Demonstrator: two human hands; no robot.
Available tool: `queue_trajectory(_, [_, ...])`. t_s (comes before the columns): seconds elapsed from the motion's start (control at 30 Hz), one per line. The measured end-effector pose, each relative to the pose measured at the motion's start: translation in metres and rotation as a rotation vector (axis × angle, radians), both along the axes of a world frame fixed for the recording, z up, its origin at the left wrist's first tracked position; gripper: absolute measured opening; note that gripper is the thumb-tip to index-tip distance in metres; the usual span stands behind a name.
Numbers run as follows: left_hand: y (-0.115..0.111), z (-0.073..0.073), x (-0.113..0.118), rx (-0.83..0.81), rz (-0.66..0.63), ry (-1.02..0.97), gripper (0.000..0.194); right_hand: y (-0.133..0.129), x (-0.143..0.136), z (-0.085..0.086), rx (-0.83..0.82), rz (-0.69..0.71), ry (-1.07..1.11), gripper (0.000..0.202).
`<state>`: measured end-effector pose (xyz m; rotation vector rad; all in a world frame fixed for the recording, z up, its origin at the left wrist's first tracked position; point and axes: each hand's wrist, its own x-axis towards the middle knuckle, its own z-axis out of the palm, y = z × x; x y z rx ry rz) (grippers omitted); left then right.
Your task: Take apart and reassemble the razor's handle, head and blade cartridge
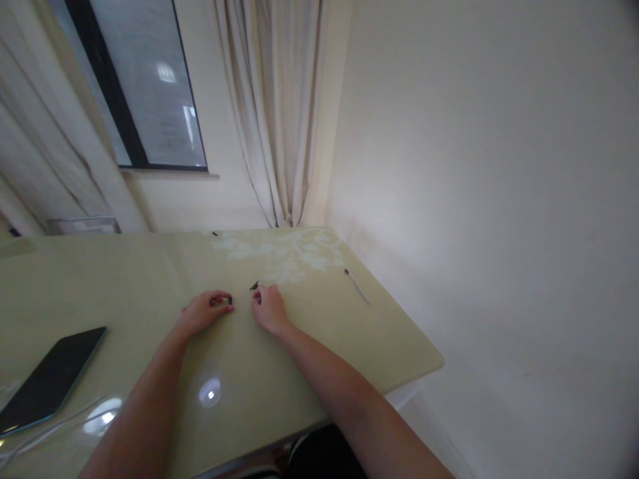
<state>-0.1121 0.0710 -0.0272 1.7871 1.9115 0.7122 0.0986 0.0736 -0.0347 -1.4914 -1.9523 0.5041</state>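
Above the middle of the pale green table point(239, 372), my left hand point(206, 311) pinches a small dark piece point(229, 301) between thumb and fingertips. My right hand point(269, 309) is a short way to its right, with the fingers curled together. A thin black object point(254, 286) shows just beyond the fingertips of my right hand; whether they touch it is hard to tell. What lies inside the curled fingers is too small to name. The two hands are apart.
A dark tablet point(52, 379) lies at the left, with white cables point(50, 431) near it. Toward the right edge is a thin white stick with a dark tip point(357, 286). Another small black piece point(214, 233) sits at the far edge. A wall point(474, 233) borders the right side.
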Motion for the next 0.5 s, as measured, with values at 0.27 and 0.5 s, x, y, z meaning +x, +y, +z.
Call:
queue_trajectory(0.27, [0.0,0.0,-0.001,-0.009,-0.028,-0.007,0.058,0.0,0.0,-0.003,0.012,0.008,0.017,0.024])
queue_trajectory(0.5, [-0.001,0.005,0.001,-0.003,-0.05,0.035,0.056,0.016,0.095,0.006,0.102,-0.146,0.038,0.037])
